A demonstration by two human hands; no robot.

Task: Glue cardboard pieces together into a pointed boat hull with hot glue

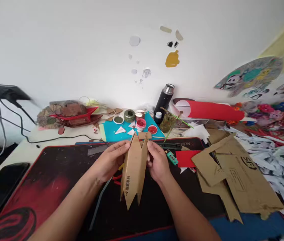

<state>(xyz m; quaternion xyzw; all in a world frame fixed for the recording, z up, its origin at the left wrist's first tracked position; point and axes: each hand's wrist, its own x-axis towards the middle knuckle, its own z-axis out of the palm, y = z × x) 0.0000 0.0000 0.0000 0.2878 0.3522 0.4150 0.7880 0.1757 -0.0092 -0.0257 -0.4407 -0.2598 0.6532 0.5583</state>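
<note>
Both left hand and right hand pinch folded cardboard by opposite edges; dark mat spreads below the grip.

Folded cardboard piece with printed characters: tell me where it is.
In the head view, the folded cardboard piece is just below centre, held between the left hand and the right hand, over the dark mat.

Black characters, "-小当家系列-", run along the folded, pointed brown cardboard form. The flat brown cardboard sheet carries a black, partly ringed mark resembling "SF"; its boxed print is too small to read. The red-edged black mat bears lettering, seemingly "NEWM…", and a round black emblem.
</note>
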